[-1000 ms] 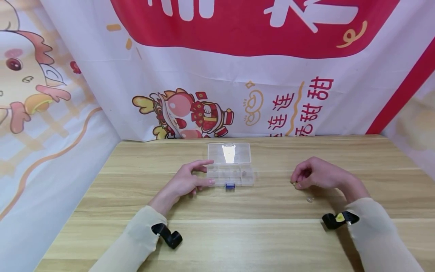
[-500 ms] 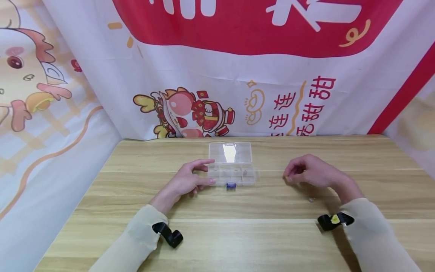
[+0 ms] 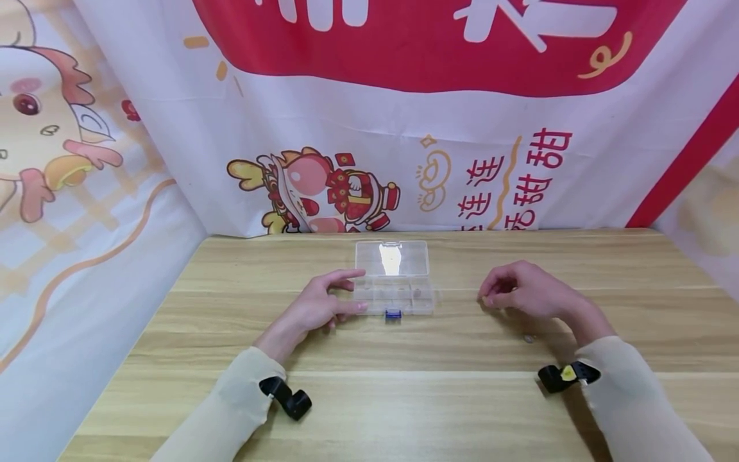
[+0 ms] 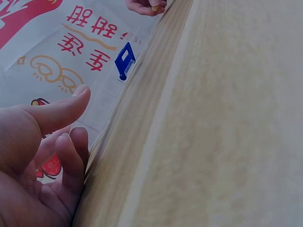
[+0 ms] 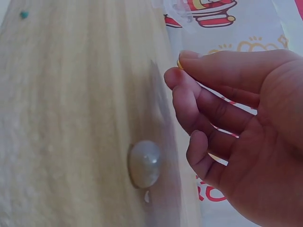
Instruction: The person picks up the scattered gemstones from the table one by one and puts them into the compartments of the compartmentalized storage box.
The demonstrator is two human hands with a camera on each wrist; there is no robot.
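A clear plastic compartment box lies on the table with its lid tipped back and a blue latch at its front. My left hand is at the box's left side, index finger and thumb stretched out and touching its edges. My right hand is above the table, to the right of the box. Between its thumb and index finger it pinches a tiny yellowish piece, mostly hidden by the fingertips. Below that hand, a shiny, pearly bead-like piece lies on the wood.
The wooden table runs back to a printed cloth. A small teal speck lies on the table in the right wrist view. Small, indistinct spots show in the box's compartments.
My right hand has moved left and slightly away from me, toward the box, with the yellowish piece. My left hand and the box stay in place; the pearly piece still lies on the table.
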